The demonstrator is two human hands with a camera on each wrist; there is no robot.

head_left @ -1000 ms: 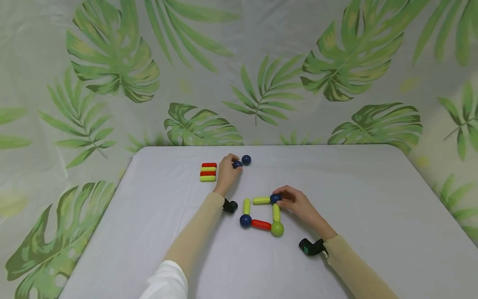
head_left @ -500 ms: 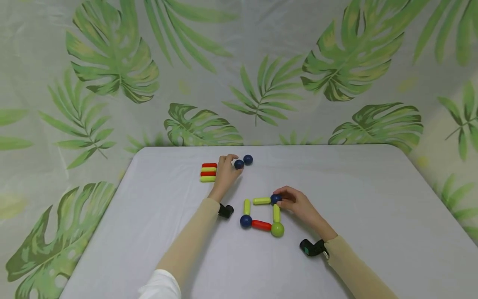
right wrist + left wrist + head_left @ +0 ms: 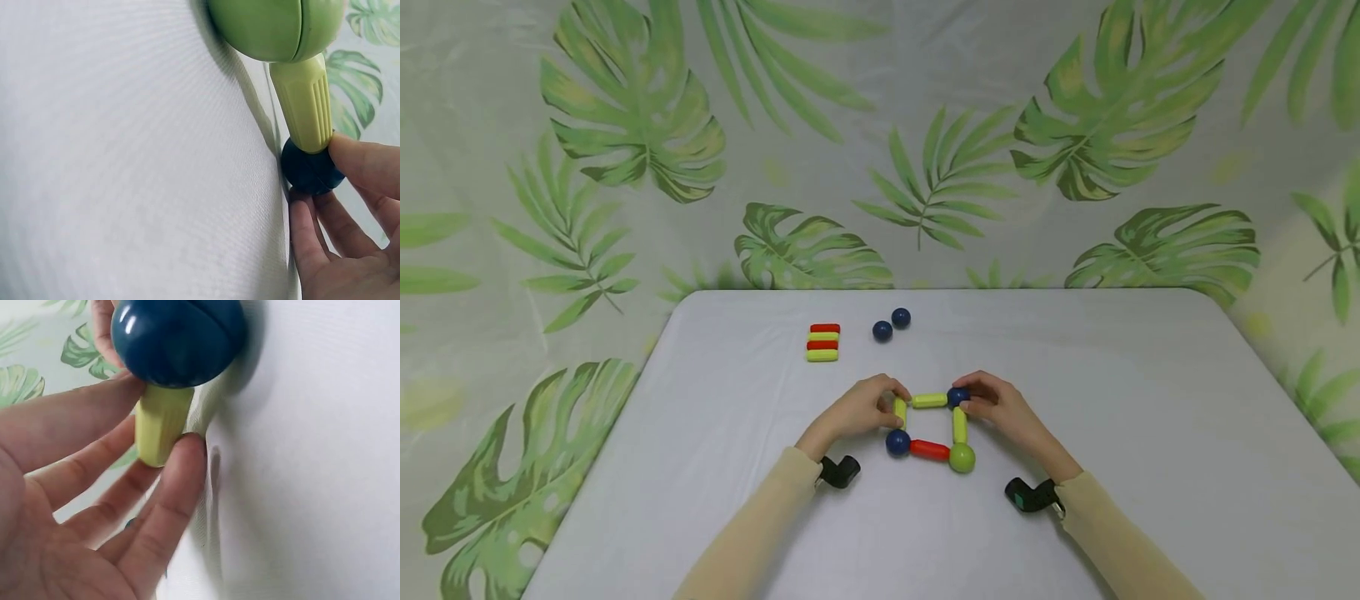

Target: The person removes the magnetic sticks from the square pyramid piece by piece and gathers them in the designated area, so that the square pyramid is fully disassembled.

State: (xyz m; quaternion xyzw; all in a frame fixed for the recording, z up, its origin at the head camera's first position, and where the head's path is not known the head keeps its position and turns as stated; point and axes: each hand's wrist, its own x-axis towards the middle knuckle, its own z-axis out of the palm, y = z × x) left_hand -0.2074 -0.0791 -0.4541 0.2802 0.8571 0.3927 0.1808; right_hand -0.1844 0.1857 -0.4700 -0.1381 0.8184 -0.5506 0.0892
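On the white table, rods and balls form a four-sided frame. A red rod (image 3: 930, 451) runs along its near side, from a blue ball (image 3: 898, 443) to a green ball (image 3: 962, 457). My left hand (image 3: 857, 408) pinches the left yellow-green rod (image 3: 900, 412), which meets the near blue ball (image 3: 178, 340). At the far right corner, my right hand (image 3: 1003, 408) grips another blue ball (image 3: 957, 397). That ball joins the far yellow-green rod (image 3: 930, 401) and the right one (image 3: 304, 103). No ball shows at the far left corner, where the left fingertips are.
Two loose blue balls, one nearer (image 3: 883, 331) and one farther (image 3: 901, 317), lie toward the table's back edge. Left of them is a row of several red and yellow-green rods (image 3: 823, 344). A leaf-patterned cloth (image 3: 805, 250) hangs behind the table (image 3: 1112, 358).
My left hand has left one blue ball beside the other at the back and come nearer, onto the frame's left rod. My right hand keeps its grip on the corner ball.
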